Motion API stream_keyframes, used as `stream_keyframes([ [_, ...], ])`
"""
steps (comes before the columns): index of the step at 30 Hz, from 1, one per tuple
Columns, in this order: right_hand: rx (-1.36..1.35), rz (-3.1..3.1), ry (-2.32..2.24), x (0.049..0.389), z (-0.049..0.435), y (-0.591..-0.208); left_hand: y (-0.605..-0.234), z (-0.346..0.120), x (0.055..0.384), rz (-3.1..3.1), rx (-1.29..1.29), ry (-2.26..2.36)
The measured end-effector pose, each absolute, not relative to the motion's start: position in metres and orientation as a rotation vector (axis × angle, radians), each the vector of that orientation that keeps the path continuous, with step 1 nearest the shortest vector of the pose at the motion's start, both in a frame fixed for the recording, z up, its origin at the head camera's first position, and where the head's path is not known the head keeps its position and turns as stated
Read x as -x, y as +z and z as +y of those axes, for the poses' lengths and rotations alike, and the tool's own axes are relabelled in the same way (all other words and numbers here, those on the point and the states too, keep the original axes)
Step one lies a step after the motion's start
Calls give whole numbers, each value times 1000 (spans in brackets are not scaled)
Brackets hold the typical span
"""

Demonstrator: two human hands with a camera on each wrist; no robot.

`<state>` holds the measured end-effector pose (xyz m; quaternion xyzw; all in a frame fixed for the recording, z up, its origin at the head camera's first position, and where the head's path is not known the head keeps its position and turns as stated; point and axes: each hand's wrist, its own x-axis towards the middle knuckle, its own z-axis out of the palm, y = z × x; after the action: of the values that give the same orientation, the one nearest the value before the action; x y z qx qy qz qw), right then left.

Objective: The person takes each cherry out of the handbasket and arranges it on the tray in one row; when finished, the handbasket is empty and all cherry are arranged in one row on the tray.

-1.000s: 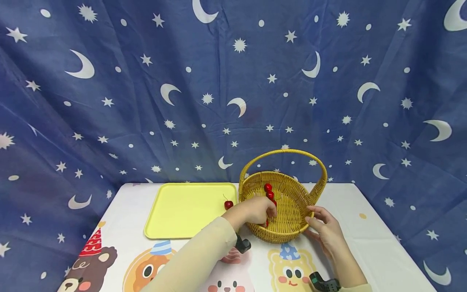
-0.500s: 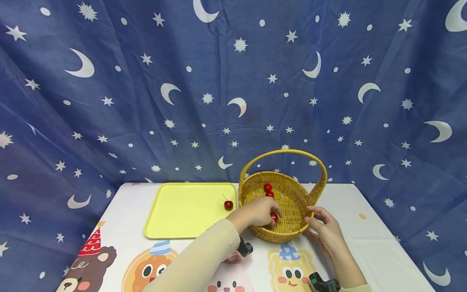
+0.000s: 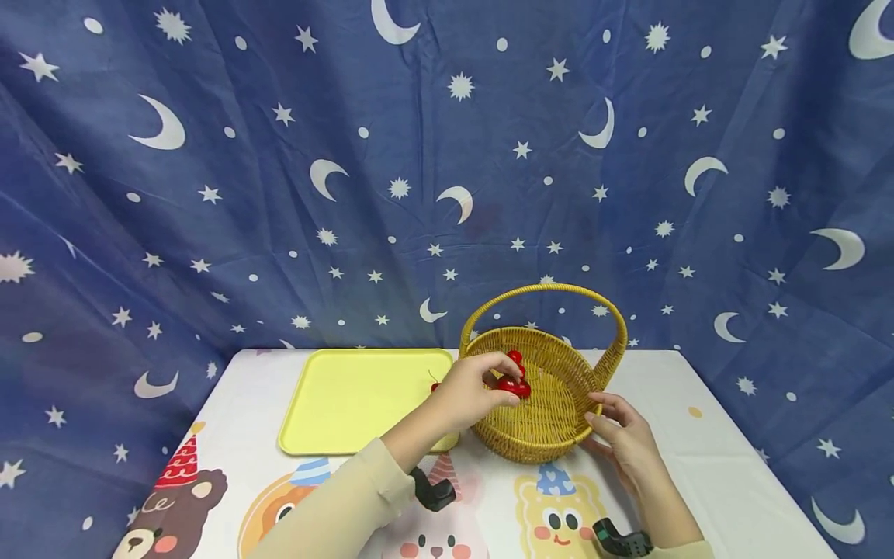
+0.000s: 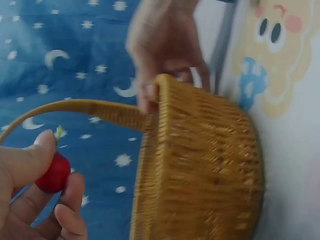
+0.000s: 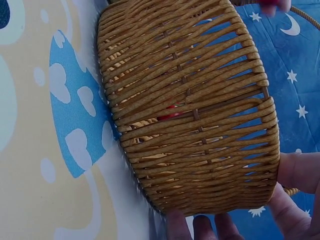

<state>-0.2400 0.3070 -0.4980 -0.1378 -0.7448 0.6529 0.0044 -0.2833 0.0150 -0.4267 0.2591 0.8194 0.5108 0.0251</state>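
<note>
My left hand (image 3: 469, 388) pinches a red cherry (image 4: 54, 172) between thumb and fingers, with a short green stem showing above it in the left wrist view. In the head view this hand hangs over the left side of a woven wicker basket (image 3: 517, 449). Several other red cherries (image 3: 514, 357) lie inside, toward the basket's back left. With thumb above and fingers below, my right hand (image 3: 628, 446) holds the rim at the basket's right side. A darker cherry (image 3: 434, 386) sits on the yellow tray (image 3: 363, 400), largely covered by my left hand.
The basket's tall arched handle (image 3: 545, 288) rises over its opening. Left of the basket lies the tray, close to its wall. A white tablecloth (image 3: 705, 466) with cartoon figures covers the table, and a blue star-and-moon curtain (image 3: 391, 155) hangs behind it.
My left hand has risen from the bottom of the basket and moved slightly left, bringing up a cherry and now covering most of the tray's cherry. My right hand stays on the rim.
</note>
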Motion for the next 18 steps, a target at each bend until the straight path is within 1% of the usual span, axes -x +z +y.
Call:
stream_keyframes([
  [5,420,-2326,2056,240,308,-498,-421,-27,282,2591,-744,1624],
  [9,417,-2323,2054,240,308,-497,-429,-59,295,2646,-622,1646],
  [15,385,-2311,2077,239,310,-498,-460,-94,321,2654,-289,1604],
  [18,368,-2308,2089,239,310,-498,-481,-103,333,2633,-209,1588],
])
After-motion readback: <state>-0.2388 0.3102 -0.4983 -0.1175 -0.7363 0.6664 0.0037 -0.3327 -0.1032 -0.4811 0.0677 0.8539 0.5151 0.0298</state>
